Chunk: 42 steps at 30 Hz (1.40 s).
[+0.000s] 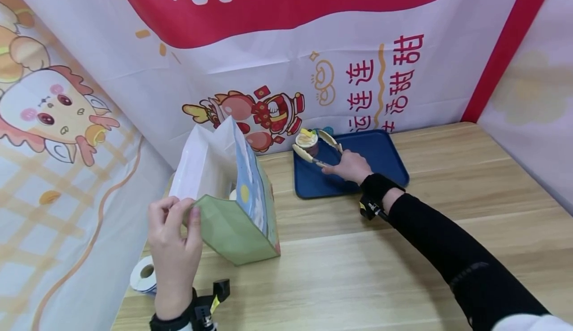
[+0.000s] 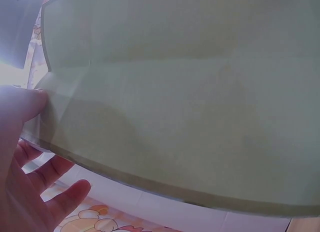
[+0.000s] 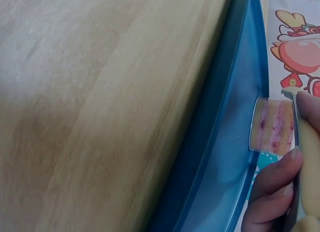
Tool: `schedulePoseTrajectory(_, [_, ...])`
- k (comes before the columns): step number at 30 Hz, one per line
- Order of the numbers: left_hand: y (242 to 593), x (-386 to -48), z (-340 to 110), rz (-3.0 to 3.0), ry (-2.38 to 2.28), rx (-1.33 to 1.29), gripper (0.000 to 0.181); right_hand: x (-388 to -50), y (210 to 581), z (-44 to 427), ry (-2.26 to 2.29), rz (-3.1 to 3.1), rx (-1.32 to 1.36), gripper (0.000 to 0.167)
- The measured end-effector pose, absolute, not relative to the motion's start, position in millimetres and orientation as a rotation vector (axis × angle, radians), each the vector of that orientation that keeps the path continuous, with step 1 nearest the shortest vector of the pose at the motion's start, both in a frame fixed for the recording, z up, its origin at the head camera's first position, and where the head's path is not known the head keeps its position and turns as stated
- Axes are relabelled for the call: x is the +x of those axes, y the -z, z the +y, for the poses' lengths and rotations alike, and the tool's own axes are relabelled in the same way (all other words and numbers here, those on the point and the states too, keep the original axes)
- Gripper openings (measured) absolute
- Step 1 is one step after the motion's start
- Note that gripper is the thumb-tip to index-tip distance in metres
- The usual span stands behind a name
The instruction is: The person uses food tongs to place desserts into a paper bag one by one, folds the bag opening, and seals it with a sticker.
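My left hand [image 1: 175, 241] pinches the near top edge of a standing paper bag [image 1: 235, 236], green at the near end and blue-patterned on its right side. The bag's mouth gapes, and a small pale item inside is mostly hidden. In the left wrist view the thumb lies on the green paper [image 2: 165, 122] with fingers behind it. My right hand [image 1: 353, 167] grips tongs [image 1: 303, 153] with cream tips. Their spread tips stand either side of a layered cake cup [image 1: 307, 142] at the far left corner of a blue tray [image 1: 376, 159]; contact is unclear.
A white roll [image 1: 142, 275] with a hollow core lies left of the bag, near my left wrist. The wooden table [image 1: 340, 271] extends in front of the tray and to its right. A printed cloth [image 1: 250, 57] hangs close behind the tray and bag.
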<state>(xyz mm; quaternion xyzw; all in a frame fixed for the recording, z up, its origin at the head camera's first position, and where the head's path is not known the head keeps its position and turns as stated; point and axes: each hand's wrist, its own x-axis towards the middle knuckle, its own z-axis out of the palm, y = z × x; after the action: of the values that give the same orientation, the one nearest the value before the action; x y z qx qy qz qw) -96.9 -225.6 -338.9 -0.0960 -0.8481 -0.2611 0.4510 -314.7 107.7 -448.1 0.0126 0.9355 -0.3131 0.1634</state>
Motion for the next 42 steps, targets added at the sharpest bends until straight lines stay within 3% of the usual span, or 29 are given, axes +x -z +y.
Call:
schedulePoseTrajectory(9, [338.6,-97.7,-226.9,-2.099,0.666,-0.225,0.008,-314.1,446.6,101.1,0.886,2.638,0.058,0.068])
schedulePoseTrajectory(27, [336.0,-93.8,-225.4,-2.121,0.654,-0.212,0.008,-313.1,456.7,98.9,0.883,2.674,-0.011,0.077])
schedulePoseTrajectory(42, [334.8,-90.7,-223.0,-2.137,0.599,-0.192,0.008,-304.6,442.5,110.0,0.896,2.647,-0.048,0.077])
